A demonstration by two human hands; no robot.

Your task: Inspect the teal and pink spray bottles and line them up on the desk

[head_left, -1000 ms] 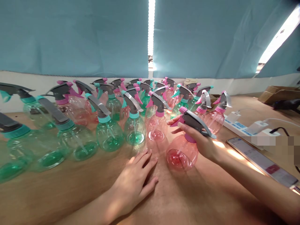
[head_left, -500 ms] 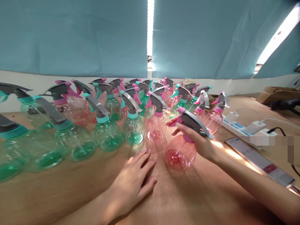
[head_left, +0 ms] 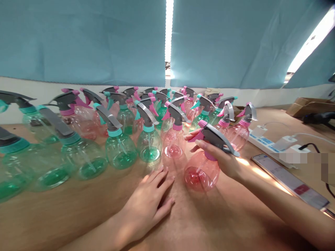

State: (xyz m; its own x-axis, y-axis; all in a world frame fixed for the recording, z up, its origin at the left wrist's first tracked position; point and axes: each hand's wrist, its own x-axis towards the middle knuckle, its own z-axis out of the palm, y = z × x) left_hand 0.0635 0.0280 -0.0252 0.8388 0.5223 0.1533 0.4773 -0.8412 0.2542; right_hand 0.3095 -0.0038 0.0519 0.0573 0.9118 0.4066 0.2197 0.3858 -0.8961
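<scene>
My right hand (head_left: 217,151) grips a pink spray bottle (head_left: 201,172) around its neck and trigger head. The bottle stands on the table at the front of the group, its grey lever slanting down to the right. My left hand (head_left: 150,198) lies flat on the tabletop, palm down with fingers outstretched, holding nothing. Just beyond its fingertips stand a green spray bottle (head_left: 149,144) with a teal collar and another pink spray bottle (head_left: 174,141). The palm side of my right hand is partly hidden by the bottle head.
Several more green and pink spray bottles fill the table's left side and back, among them a green one (head_left: 120,150). To the right lie a phone (head_left: 290,181), a white power strip (head_left: 267,141) with plugs and cables, and a cardboard box (head_left: 311,106). A blue curtain (head_left: 91,42) hangs behind.
Almost nothing differs. My right hand keeps its hold on the pink spray bottle, and my left hand stays flat in the same spot. The view has shifted very slightly.
</scene>
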